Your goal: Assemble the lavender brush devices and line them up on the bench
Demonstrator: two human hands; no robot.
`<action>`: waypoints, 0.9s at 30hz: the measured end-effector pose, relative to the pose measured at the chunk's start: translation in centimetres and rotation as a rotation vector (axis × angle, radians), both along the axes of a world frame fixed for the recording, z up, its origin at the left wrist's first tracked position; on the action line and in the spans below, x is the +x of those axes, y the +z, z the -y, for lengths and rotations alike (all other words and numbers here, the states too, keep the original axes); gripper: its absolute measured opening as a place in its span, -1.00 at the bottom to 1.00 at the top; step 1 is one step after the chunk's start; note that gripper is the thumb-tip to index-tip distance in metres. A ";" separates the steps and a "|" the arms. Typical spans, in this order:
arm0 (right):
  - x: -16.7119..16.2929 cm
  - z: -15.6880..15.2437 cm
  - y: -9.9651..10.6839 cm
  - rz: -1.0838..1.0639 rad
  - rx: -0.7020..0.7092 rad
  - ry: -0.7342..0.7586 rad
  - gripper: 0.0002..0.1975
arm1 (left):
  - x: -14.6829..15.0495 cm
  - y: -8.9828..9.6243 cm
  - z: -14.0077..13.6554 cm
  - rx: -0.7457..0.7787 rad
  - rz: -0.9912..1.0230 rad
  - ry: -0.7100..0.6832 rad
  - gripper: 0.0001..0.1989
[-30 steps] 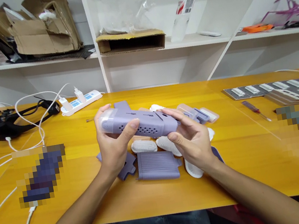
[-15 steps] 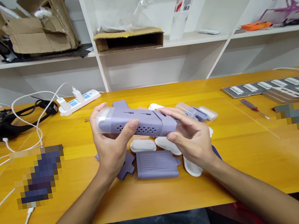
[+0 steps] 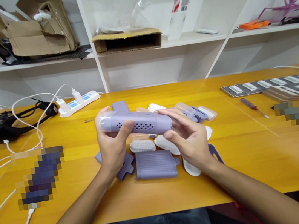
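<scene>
Both hands hold a purple plastic case point(image 3: 146, 123) with a perforated side and a clear rounded end, raised above the table. My left hand point(image 3: 112, 145) is closed around the clear end, its thumb on the perforated side. My right hand point(image 3: 189, 136) grips the other end between thumb and fingers. Below lie a ribbed purple panel point(image 3: 156, 165), a white bristled brush head point(image 3: 142, 145) and a smooth white oval piece point(image 3: 167, 145). A purple notched piece point(image 3: 126, 167) is partly behind my left hand.
A white power strip point(image 3: 80, 102) with cables and a black headset point(image 3: 6, 128) sit at the left. A screwdriver point(image 3: 253, 108) and grey plates point(image 3: 279, 84) lie at the right. Behind stands a shelf holding an open cardboard box point(image 3: 39, 36) and a clear bottle point(image 3: 178, 11).
The purple case has rolled in my hands, so its perforated side faces me more and its slotted top shows less. Both hands still hold it.
</scene>
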State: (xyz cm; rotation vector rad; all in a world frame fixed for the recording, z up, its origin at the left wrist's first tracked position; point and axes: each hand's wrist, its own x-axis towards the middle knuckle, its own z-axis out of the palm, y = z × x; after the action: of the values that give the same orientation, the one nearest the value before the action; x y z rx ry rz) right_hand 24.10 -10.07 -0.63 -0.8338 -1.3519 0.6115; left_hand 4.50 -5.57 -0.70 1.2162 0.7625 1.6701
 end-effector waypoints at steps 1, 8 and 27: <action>0.0 0.1 0.0 -0.005 -0.026 -0.014 -0.54 | 0.1 0.0 -0.1 -0.024 0.023 -0.044 -0.31; 1.2 -0.6 -0.7 -0.200 -0.253 0.055 -0.60 | 0.3 -0.4 -0.4 -0.025 -0.007 -0.110 -0.49; 2.6 -1.2 0.1 -0.171 -0.432 0.277 -0.62 | 0.2 -0.9 -0.9 -0.090 -0.101 0.136 -0.52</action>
State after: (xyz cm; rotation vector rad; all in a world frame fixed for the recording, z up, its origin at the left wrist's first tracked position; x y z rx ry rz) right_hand 26.70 -8.88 -0.55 -0.9178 -1.2032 1.1954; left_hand 4.67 -4.64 -1.62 1.2159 0.9916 1.6736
